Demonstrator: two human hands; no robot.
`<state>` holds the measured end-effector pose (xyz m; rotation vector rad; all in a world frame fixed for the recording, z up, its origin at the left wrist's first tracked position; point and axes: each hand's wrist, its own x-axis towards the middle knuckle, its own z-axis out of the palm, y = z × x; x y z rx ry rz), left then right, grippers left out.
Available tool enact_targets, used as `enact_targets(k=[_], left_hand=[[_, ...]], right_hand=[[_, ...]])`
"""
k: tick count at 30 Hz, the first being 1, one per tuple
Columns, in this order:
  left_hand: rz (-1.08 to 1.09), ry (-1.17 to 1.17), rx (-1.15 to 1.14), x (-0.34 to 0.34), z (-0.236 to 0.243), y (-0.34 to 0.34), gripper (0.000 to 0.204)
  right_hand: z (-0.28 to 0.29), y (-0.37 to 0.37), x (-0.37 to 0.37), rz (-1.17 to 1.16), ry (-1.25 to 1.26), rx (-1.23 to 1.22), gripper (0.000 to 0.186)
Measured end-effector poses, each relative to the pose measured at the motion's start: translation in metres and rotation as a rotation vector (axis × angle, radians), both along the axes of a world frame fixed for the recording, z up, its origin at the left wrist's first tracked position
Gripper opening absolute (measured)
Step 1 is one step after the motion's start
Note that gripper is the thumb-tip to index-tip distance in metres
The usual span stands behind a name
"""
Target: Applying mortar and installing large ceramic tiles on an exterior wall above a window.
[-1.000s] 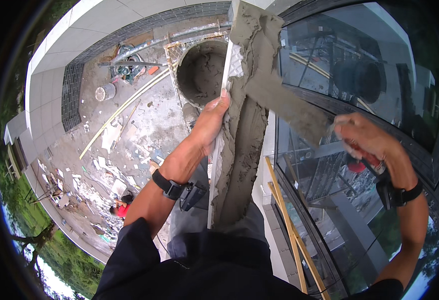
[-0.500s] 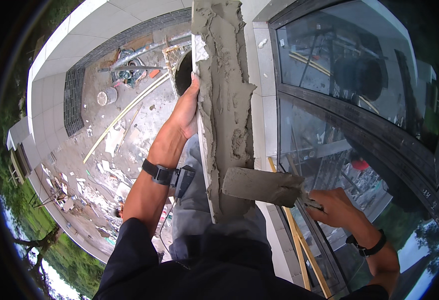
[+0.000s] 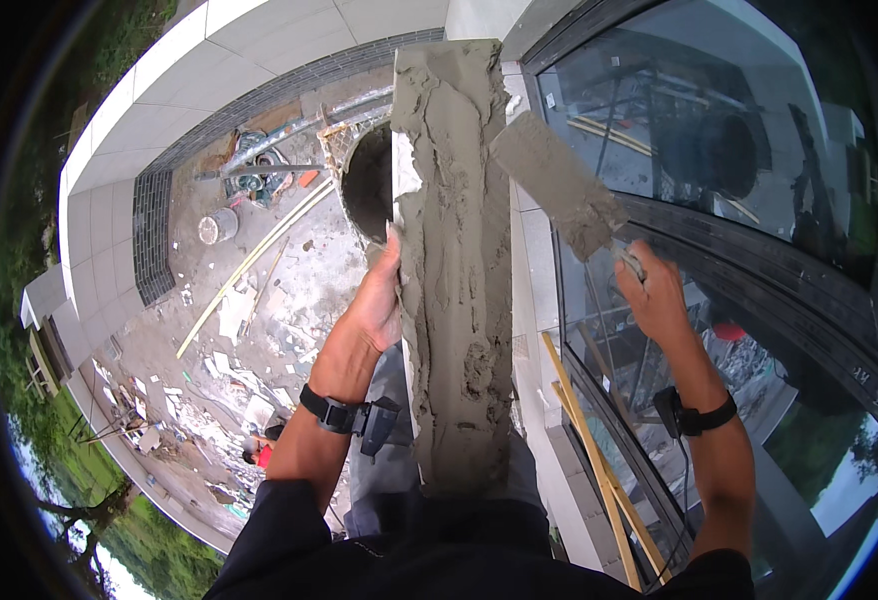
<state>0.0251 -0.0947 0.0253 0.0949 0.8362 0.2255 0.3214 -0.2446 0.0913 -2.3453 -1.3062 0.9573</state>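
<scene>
Beside the window, left hand grips slab, right hand grips trowel; likely mid-spreading mortar, next pass needs flat blade.

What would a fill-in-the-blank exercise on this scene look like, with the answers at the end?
1. The trowel is gripped by the person's ____.
2. The left hand holds the gray-coated board by its ____ long edge (left or right).
3. The person wears ____ dark wrist straps in all.

Missing words: right hand; left; two.
</scene>
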Motion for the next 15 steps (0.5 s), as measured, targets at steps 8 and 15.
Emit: enact_targets(k=[8, 15], left_hand=[[-0.033, -0.015, 0.000, 0.001, -0.004, -0.007, 0.070], [-0.050, 0.013, 0.075, 0.005, -0.009, -0.013, 0.073]], right_hand=[[-0.025, 0.054, -0.012, -0.286, 0.340, 0.088, 0.028], [-0.027, 0.086, 0.024, -0.391, 0.189, 0.065, 0.031]])
